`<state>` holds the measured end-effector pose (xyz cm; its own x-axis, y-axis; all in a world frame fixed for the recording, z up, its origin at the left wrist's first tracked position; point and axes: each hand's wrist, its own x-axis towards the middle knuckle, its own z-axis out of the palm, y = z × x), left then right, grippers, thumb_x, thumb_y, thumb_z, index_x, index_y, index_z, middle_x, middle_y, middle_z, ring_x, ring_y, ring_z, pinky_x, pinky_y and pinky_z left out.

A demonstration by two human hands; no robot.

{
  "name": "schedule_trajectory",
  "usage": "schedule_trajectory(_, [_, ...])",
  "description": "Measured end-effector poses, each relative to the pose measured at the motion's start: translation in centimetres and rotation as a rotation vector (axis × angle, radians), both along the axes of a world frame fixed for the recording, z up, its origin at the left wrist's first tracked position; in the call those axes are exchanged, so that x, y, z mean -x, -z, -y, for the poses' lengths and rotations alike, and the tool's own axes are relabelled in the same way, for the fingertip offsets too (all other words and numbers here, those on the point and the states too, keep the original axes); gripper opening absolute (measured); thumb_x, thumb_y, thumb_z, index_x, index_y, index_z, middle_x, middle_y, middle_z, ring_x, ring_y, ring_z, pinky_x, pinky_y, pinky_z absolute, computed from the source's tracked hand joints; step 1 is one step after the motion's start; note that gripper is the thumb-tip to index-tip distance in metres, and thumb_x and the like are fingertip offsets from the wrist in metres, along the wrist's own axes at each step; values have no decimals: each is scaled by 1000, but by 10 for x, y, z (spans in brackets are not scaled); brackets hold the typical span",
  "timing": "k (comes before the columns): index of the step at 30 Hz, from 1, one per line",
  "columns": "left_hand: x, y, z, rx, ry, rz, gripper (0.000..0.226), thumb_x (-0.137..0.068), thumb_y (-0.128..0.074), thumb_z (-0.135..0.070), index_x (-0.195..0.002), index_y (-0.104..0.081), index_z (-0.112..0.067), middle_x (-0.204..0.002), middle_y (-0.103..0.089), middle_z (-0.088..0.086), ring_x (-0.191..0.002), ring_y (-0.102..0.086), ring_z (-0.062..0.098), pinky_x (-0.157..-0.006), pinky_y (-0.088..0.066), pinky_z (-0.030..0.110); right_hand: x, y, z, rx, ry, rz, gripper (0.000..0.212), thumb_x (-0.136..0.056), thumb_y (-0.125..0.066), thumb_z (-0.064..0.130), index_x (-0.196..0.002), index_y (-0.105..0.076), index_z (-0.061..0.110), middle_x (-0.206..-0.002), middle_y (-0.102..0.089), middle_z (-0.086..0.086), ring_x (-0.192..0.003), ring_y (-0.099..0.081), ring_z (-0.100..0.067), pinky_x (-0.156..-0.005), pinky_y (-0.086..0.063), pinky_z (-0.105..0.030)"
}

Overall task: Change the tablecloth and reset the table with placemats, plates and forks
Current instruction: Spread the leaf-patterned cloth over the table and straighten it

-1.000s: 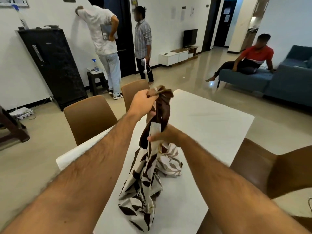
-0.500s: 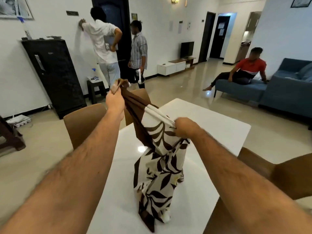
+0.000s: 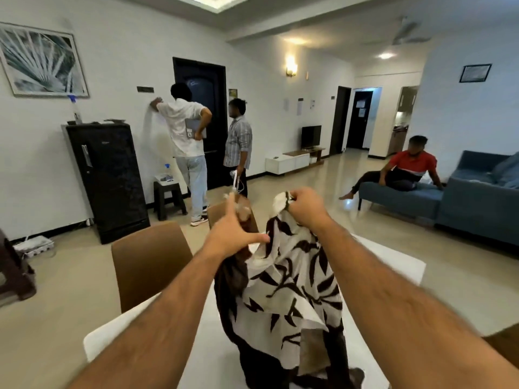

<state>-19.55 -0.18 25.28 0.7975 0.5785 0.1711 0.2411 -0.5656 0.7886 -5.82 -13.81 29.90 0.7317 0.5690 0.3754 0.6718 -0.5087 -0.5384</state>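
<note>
My hands have risen and parted: right hand (image 3: 304,207) pinches the leaf-print tablecloth's (image 3: 292,290) corner, left hand (image 3: 233,237) grips beside it, thumb spread, cloth hanging over the bare white table's (image 3: 393,256) middle, ready for spreading.

left hand (image 3: 230,234) pinches tablecloth (image 3: 292,290) | right hand (image 3: 304,206) grips corner | above table (image 3: 398,259)

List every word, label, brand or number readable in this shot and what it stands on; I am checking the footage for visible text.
No text can be read here.
Black fridge: small pale mark on the door, too blurred.
Dark wall plaque beside the black door: lettering too small.
White paper notices on the far wall: unreadable.
Sheets on the far dark door: unreadable.
Leaf-patterned white and brown tablecloth: pattern only, no words.
</note>
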Motion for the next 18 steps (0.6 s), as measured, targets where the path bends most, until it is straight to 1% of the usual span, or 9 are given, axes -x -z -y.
schedule_trajectory(1, [-10, -3, 9, -110, 50, -74, 116, -67, -85, -46, -154, -11, -25, -135, -55, 4, -120, -57, 27, -100, -45, 37, 8, -8, -5, 1, -51, 40, 17, -85, -58, 9, -89, -73, 5, -85, -72, -12, -80, -65, -28, -71, -54, -38])
schedule_trajectory(2, [-19, -5, 11, -217, 65, -138, 97, -71, -80, -47, -150, -29, -23, -128, -62, 2, -115, -61, 27, -97, -49, 39, 13, -13, -8, -15, -106, 62, 17, -83, -57, 7, -88, -73, 4, -85, -72, -13, -80, -65, -29, -73, -55, -41])
schedule_trajectory(3, [-25, -8, 10, -320, 59, -195, 68, -77, -73, -48, -136, -51, -22, -118, -67, 2, -106, -64, 27, -91, -52, 39, 18, -16, -8, 1, -141, 79, 16, -83, -58, 6, -89, -73, 4, -85, -72, -12, -81, -65, -29, -76, -55, -43])
schedule_trajectory(5, [-28, -17, 2, -460, 1, -263, 30, -86, -57, -41, -108, -66, -22, -106, -70, 3, -94, -65, 26, -86, -54, 39, 19, -18, 0, 132, -198, 129, 14, -82, -68, 15, -94, -71, 9, -89, -71, -6, -85, -64, -25, -80, -54, -40])
schedule_trajectory(8, [-20, -33, -12, -576, -126, -189, 19, -96, -46, -28, -102, -61, -19, -107, -68, 9, -93, -63, 30, -80, -51, 36, 7, -3, 25, 527, -156, 114, 39, -75, -79, 37, -105, -63, 19, -94, -62, 4, -88, -57, -17, -81, -49, -34])
schedule_trajectory(11, [-21, -42, -6, -635, -192, -40, 25, -98, -42, -25, -114, -59, -18, -108, -65, 14, -98, -62, 35, -77, -46, 38, -10, 19, 35, 641, 4, 143, 36, -78, -75, 47, -97, -61, 19, -89, -60, -1, -83, -56, -20, -76, -50, -33])
schedule_trajectory(13, [-27, -40, -3, -528, -234, 4, 27, -99, -39, -22, -119, -56, -14, -112, -64, 17, -101, -60, 38, -81, -46, 41, -18, 33, 41, 420, 20, -96, 29, -82, -72, 41, -88, -61, 15, -81, -60, -3, -75, -57, -21, -67, -48, -29])
schedule_trajectory(15, [-29, -34, -10, -359, -282, 6, 30, -99, -37, -19, -123, -53, -11, -118, -61, 18, -107, -57, 39, -87, -44, 42, -26, 53, 56, 116, -99, -536, 19, -84, -73, 28, -88, -66, 11, -82, -68, -6, -73, -64, -22, -66, -53, -28])
schedule_trajectory(18, [-29, -26, -34, -153, -372, -1, 33, -98, -38, -17, -120, -55, -1, -119, -60, 24, -108, -57, 42, -86, -46, 45, -24, 79, 73, 97, -319, -795, 35, -81, -78, 35, -106, -68, 13, -104, -74, -9, -97, -71, -27, -88, -56, -37])
